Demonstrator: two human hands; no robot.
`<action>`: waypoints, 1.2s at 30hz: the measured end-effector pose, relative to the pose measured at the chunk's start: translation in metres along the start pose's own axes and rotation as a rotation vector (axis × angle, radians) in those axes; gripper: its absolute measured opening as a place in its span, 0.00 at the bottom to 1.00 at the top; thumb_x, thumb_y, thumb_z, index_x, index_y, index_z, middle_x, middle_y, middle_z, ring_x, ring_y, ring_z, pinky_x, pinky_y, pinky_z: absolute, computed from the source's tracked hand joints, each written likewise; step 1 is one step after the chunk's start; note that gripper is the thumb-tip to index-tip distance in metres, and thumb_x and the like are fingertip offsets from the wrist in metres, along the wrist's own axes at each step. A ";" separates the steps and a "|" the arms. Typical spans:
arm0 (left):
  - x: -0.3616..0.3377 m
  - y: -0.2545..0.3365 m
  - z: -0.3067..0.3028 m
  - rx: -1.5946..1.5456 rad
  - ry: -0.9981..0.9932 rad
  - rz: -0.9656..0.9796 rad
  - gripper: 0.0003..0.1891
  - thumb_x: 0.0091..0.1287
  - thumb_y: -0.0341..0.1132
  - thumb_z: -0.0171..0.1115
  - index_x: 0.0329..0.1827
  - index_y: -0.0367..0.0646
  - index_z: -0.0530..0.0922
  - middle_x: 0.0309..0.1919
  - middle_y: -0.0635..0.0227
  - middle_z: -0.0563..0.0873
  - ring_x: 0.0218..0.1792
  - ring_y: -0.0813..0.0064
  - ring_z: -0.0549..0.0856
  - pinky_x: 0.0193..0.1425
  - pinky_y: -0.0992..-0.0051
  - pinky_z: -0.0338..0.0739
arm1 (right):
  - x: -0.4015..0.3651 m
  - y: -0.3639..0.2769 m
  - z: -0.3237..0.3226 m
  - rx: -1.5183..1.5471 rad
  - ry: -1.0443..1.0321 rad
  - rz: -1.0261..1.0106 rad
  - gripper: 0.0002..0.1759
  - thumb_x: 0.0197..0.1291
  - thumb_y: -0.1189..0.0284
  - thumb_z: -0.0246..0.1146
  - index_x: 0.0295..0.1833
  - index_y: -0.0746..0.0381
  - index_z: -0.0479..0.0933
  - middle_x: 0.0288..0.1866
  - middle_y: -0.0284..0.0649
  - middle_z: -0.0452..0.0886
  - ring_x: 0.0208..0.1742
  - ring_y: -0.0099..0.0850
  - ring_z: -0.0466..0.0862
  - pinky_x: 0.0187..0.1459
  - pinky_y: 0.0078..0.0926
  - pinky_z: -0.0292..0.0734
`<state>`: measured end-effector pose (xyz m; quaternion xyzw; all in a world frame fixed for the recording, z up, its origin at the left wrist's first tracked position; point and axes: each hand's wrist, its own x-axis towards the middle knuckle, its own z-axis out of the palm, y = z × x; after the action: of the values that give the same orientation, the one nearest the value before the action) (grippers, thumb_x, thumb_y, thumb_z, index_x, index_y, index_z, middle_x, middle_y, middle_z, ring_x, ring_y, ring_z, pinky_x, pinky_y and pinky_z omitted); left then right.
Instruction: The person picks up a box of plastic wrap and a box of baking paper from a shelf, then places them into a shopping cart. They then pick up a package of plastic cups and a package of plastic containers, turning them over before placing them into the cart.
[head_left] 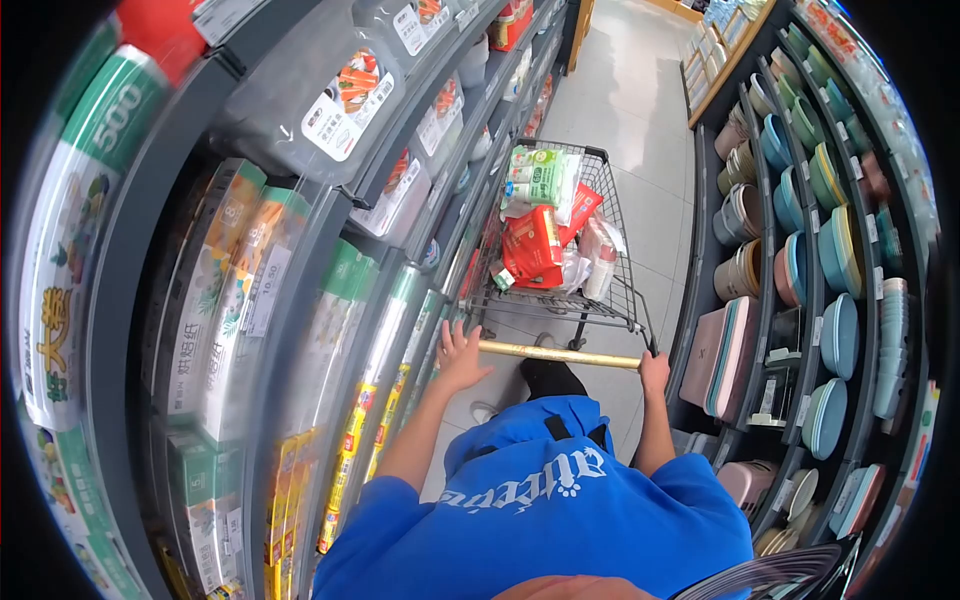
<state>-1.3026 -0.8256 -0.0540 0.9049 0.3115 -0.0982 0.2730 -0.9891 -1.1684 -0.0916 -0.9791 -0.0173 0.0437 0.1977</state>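
Note:
My right hand (655, 371) is closed around the right end of the shopping cart handle (560, 352), where the gold bar meets the black frame. At the bar's left end, my left hand (461, 358) is open with its fingers spread, close beside the shelf. The wire shopping cart (628, 268) stands ahead of me. In it lie a green-and-white pack (541, 177), a red packet (533, 246), another red packet (582, 212) partly behind it, and a pale plastic-wrapped package (600, 262).
Shelves with boxed baking paper (235, 300), long rolls (85, 240) and clear plastic containers (345, 105) line my left. On the right, shelves hold bowls (840, 250), plates (824, 418) and trays (722, 357). Between them, the tiled aisle floor (628, 100) runs forward.

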 end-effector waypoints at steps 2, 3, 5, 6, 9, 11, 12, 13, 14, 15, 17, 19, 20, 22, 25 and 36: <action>0.012 -0.006 -0.005 0.011 0.013 -0.002 0.51 0.55 0.55 0.76 0.79 0.49 0.57 0.80 0.42 0.46 0.79 0.36 0.30 0.75 0.33 0.47 | 0.027 -0.001 0.015 -0.054 -0.110 -0.040 0.22 0.57 0.64 0.65 0.48 0.74 0.78 0.36 0.59 0.85 0.39 0.53 0.88 0.45 0.46 0.82; 0.021 -0.009 -0.008 -0.015 0.005 -0.006 0.51 0.56 0.55 0.76 0.79 0.49 0.58 0.80 0.42 0.46 0.79 0.37 0.29 0.74 0.33 0.48 | 0.043 -0.002 0.026 -0.075 -0.167 -0.058 0.22 0.56 0.65 0.66 0.46 0.74 0.78 0.37 0.59 0.85 0.38 0.52 0.89 0.44 0.46 0.82; 0.037 -0.013 -0.017 -0.073 -0.015 -0.018 0.49 0.56 0.54 0.75 0.78 0.48 0.59 0.80 0.42 0.47 0.79 0.38 0.28 0.74 0.32 0.49 | 0.066 -0.011 0.038 0.143 -0.337 0.004 0.19 0.55 0.69 0.68 0.44 0.75 0.78 0.37 0.59 0.85 0.35 0.50 0.88 0.40 0.45 0.82; 0.042 -0.003 -0.037 -0.205 -0.072 -0.059 0.44 0.60 0.55 0.72 0.76 0.47 0.63 0.79 0.41 0.49 0.80 0.40 0.30 0.77 0.36 0.39 | 0.070 -0.023 0.035 0.255 -0.365 0.048 0.18 0.56 0.70 0.68 0.43 0.75 0.78 0.36 0.58 0.85 0.34 0.50 0.88 0.40 0.45 0.82; 0.089 -0.019 -0.036 -0.373 -0.102 -0.036 0.38 0.64 0.55 0.67 0.74 0.47 0.67 0.78 0.43 0.53 0.81 0.43 0.34 0.78 0.45 0.20 | 0.085 -0.051 0.024 0.239 -0.315 -0.016 0.13 0.57 0.74 0.67 0.43 0.72 0.78 0.37 0.53 0.85 0.36 0.47 0.88 0.39 0.42 0.81; 0.109 -0.013 -0.043 -0.486 -0.111 -0.124 0.35 0.69 0.57 0.60 0.74 0.48 0.68 0.75 0.46 0.61 0.81 0.49 0.40 0.76 0.49 0.11 | 0.102 -0.048 0.033 0.099 -0.111 -0.235 0.14 0.56 0.74 0.68 0.45 0.70 0.77 0.37 0.51 0.85 0.38 0.46 0.87 0.41 0.41 0.81; 0.124 -0.015 -0.048 -0.517 -0.147 -0.165 0.35 0.69 0.57 0.60 0.74 0.48 0.68 0.75 0.47 0.62 0.81 0.49 0.41 0.76 0.49 0.11 | 0.108 -0.049 0.035 0.147 -0.118 -0.220 0.13 0.55 0.75 0.68 0.45 0.70 0.78 0.38 0.50 0.84 0.39 0.46 0.86 0.43 0.41 0.80; 0.135 -0.008 -0.060 -0.552 -0.181 -0.208 0.35 0.70 0.57 0.59 0.74 0.48 0.68 0.75 0.47 0.63 0.81 0.49 0.42 0.77 0.49 0.11 | 0.114 -0.058 0.029 0.190 -0.124 -0.208 0.13 0.55 0.76 0.67 0.46 0.69 0.78 0.39 0.50 0.84 0.41 0.46 0.86 0.44 0.40 0.80; 0.139 -0.002 -0.070 -0.563 -0.192 -0.204 0.34 0.71 0.58 0.57 0.74 0.48 0.67 0.73 0.46 0.66 0.81 0.50 0.43 0.77 0.50 0.11 | 0.118 -0.067 0.024 0.232 -0.132 -0.197 0.13 0.54 0.77 0.67 0.46 0.68 0.78 0.39 0.49 0.84 0.42 0.46 0.85 0.46 0.40 0.80; 0.148 0.000 -0.076 -0.518 -0.208 -0.201 0.36 0.71 0.60 0.55 0.74 0.44 0.68 0.74 0.49 0.66 0.81 0.52 0.46 0.77 0.49 0.11 | 0.121 -0.075 0.022 0.265 -0.119 -0.232 0.13 0.54 0.78 0.67 0.46 0.68 0.78 0.40 0.50 0.83 0.43 0.46 0.84 0.47 0.41 0.79; 0.162 0.000 -0.082 -0.521 -0.228 -0.247 0.37 0.71 0.61 0.54 0.74 0.44 0.67 0.74 0.47 0.66 0.81 0.49 0.45 0.77 0.48 0.11 | 0.129 -0.091 0.021 0.334 -0.086 -0.297 0.13 0.53 0.79 0.67 0.45 0.67 0.79 0.41 0.51 0.81 0.44 0.48 0.82 0.49 0.42 0.78; 0.182 -0.004 -0.081 -0.502 -0.298 -0.241 0.37 0.71 0.63 0.53 0.74 0.44 0.67 0.74 0.46 0.66 0.81 0.48 0.44 0.77 0.48 0.11 | 0.137 -0.102 0.016 0.352 -0.049 -0.328 0.12 0.54 0.81 0.66 0.45 0.67 0.79 0.43 0.51 0.80 0.46 0.48 0.82 0.50 0.42 0.77; 0.192 -0.006 -0.079 -0.494 -0.334 -0.238 0.38 0.71 0.63 0.53 0.74 0.44 0.67 0.75 0.46 0.65 0.81 0.47 0.44 0.76 0.47 0.11 | 0.140 -0.107 0.012 0.374 -0.041 -0.323 0.12 0.54 0.81 0.66 0.45 0.67 0.79 0.43 0.51 0.80 0.45 0.48 0.82 0.51 0.42 0.77; 0.210 -0.008 -0.082 -0.514 -0.349 -0.250 0.38 0.70 0.65 0.53 0.74 0.45 0.67 0.75 0.45 0.65 0.81 0.46 0.42 0.76 0.46 0.12 | 0.151 -0.111 0.009 0.375 -0.072 -0.289 0.12 0.55 0.80 0.66 0.46 0.66 0.78 0.46 0.51 0.79 0.49 0.49 0.81 0.53 0.42 0.77; 0.234 -0.002 -0.085 -0.524 -0.402 -0.374 0.39 0.70 0.62 0.57 0.76 0.45 0.64 0.78 0.48 0.60 0.82 0.54 0.50 0.80 0.50 0.21 | 0.150 -0.113 0.016 0.306 -0.084 -0.355 0.14 0.55 0.79 0.67 0.48 0.65 0.78 0.53 0.51 0.76 0.54 0.50 0.80 0.55 0.43 0.76; 0.302 0.018 -0.103 -0.635 -0.556 -0.659 0.49 0.65 0.63 0.65 0.81 0.47 0.54 0.84 0.53 0.44 0.82 0.50 0.44 0.78 0.38 0.38 | 0.171 -0.135 0.009 0.355 -0.163 -0.240 0.13 0.58 0.71 0.67 0.48 0.62 0.78 0.58 0.46 0.75 0.42 0.43 0.84 0.47 0.43 0.80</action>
<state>-1.0533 -0.6266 -0.0655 0.5720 0.5095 -0.3155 0.5601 -0.8223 -1.0322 -0.0605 -0.9130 -0.1418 0.1012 0.3688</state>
